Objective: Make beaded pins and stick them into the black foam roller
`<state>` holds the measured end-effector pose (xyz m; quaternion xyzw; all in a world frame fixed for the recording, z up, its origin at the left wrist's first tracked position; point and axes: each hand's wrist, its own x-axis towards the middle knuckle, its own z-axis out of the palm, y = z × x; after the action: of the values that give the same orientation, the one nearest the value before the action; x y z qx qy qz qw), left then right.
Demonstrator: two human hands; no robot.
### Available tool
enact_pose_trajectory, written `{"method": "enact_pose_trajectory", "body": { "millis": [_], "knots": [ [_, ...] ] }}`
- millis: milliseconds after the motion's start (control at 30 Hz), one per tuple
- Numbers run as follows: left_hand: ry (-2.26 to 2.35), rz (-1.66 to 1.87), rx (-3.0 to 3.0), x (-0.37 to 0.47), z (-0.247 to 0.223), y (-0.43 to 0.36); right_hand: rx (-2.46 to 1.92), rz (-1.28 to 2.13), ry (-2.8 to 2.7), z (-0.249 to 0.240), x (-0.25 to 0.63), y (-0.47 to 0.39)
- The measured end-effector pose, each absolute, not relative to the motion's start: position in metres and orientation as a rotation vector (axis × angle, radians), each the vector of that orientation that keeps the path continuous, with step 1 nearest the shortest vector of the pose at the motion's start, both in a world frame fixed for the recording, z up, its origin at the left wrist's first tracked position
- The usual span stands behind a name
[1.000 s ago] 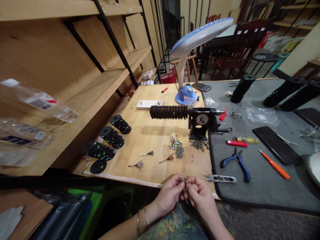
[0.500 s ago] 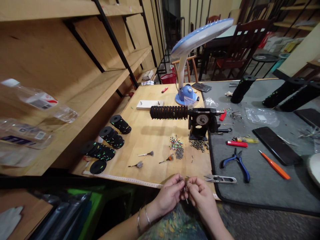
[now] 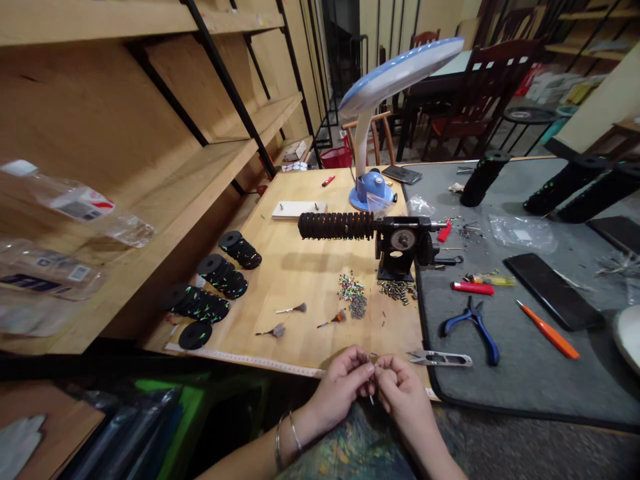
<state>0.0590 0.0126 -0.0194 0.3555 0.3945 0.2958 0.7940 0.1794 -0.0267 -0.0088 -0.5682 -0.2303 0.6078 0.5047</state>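
Close together at the table's front edge, both hands pinch at something tiny. My left hand [image 3: 347,383], below two silver bangles' forearm, has thumb and fingers pressed together. My right hand [image 3: 397,385] touches it, its fingertips closed too. A thin pale piece [image 3: 371,399] sticks out below the fingertips; the rest is hidden. Beyond lie three small feathery tufts, one with orange [image 3: 339,317], a pile of coloured beads [image 3: 351,287] and grey bits [image 3: 358,307]. Silver thread snips [image 3: 441,359] rest right of my right hand.
A black winder [image 3: 397,248] holds a ribbed black roll [image 3: 336,226] before a blue-white lamp [image 3: 371,189]. Black spools [image 3: 195,335] stand left. Blue pliers [image 3: 473,329], an orange tool [image 3: 548,329], a red lighter [image 3: 473,288] and a phone [image 3: 553,291] lie on the grey mat [image 3: 520,373].
My left thumb has shifted slightly right, closer to my right fingertips. The thin pale piece below the fingers has moved a little left.
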Motion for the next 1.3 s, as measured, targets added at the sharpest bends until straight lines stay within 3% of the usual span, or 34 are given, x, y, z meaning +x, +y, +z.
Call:
{"method": "enact_pose_trajectory", "body": {
  "millis": [433,733,1300],
  "knots": [
    [0.95,0.695,0.977,0.049,0.007,0.019,-1.328,1.41,-0.642,0.004,0.184,-0.033],
    [1.04,0.8,1.026,0.027,0.018,0.027,-1.327,1.439,-0.666,-0.016,0.181,-0.036],
    [0.931,0.759,1.078,0.029,0.023,0.016,-1.309,1.334,-0.692,-0.013,0.18,-0.039]
  ]
}}
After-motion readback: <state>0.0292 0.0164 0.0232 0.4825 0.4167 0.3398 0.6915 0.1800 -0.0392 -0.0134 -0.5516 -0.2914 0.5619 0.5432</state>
